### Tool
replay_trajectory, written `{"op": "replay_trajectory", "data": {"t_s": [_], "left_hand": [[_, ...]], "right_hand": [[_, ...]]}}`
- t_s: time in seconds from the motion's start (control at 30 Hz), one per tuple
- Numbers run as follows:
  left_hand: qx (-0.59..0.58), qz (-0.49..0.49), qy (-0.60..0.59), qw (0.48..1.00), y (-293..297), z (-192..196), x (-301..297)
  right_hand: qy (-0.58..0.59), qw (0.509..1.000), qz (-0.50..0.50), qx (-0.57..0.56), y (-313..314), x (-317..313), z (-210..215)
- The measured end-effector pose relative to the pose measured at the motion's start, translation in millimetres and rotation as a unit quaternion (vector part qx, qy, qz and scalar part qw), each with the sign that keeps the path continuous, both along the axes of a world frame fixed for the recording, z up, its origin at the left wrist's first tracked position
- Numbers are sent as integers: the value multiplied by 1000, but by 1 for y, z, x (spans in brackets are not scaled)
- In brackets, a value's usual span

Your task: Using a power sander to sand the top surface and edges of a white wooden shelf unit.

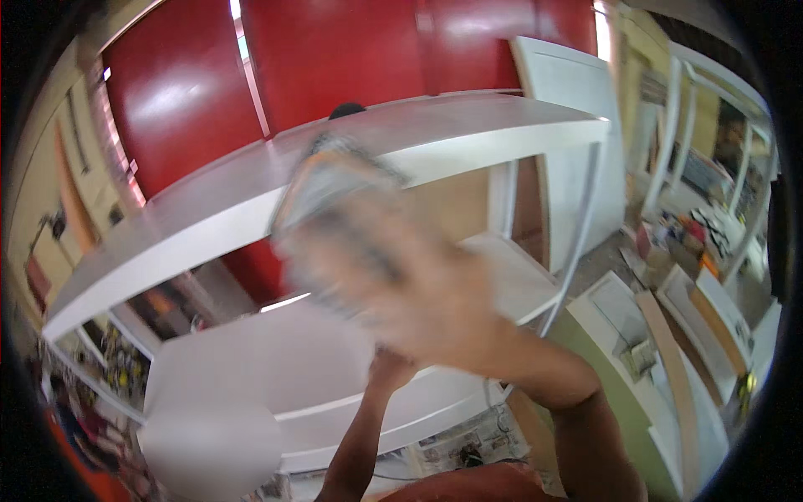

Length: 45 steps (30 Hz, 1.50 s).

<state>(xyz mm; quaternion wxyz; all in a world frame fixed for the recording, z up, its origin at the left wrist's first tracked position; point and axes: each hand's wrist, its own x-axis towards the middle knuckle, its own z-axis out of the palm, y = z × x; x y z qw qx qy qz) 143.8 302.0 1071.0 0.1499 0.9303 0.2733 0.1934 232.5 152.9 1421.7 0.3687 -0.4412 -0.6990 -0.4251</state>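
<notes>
We look down on a pair of bare hands at work over a white shelving unit (502, 144) in a crowded workshop. The right hand (439, 289), blurred and large in our view, is wrapped around a grey bundle (322, 188) with a streak of orange along it; the blur keeps us from telling whether it is cloth, paper or a covered tool. We see the bundle in front of the unit's upper board (217, 184), overlapping its front edge, though we cannot tell whether the two touch. The left hand (391, 370) is lower, near the front of the wide lower shelf (226, 360) and partly hidden behind the right; its fingers look bent, but we cannot tell whether it grips anything. Slim white legs (581, 217) join the two levels at the sides.

Behind the unit we find tall glossy red panels (335, 50), with a dark rounded shape (347, 110) just above the upper board's far edge. A white door-like panel (577, 109) leans upright at the right. Nearer to us on that side, a pale green panel (619, 393) stands beside a light brown strip (665, 360) and other boards, with a jumble of mixed items (694, 230) farther back. Below the lower shelf, printed sheets (460, 443) cover part of the floor.
</notes>
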Motion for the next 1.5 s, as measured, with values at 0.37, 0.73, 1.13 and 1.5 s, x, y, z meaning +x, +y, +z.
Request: {"op": "replay_trajectory", "data": {"t_s": [0.37, 0.73, 1.13, 1.5], "left_hand": [[76, 38, 80, 993, -7, 7, 10], [64, 45, 95, 992, -12, 16, 14], [59, 46, 98, 992, -14, 10, 15], [79, 5, 34, 996, -9, 12, 4]], "right_hand": [[170, 985, -23, 32, -36, 96, -11], [345, 917, -53, 194, -59, 250, 6], [374, 887, -117, 244, -79, 340, 9], [355, 895, -79, 259, -78, 333, 1]]}}
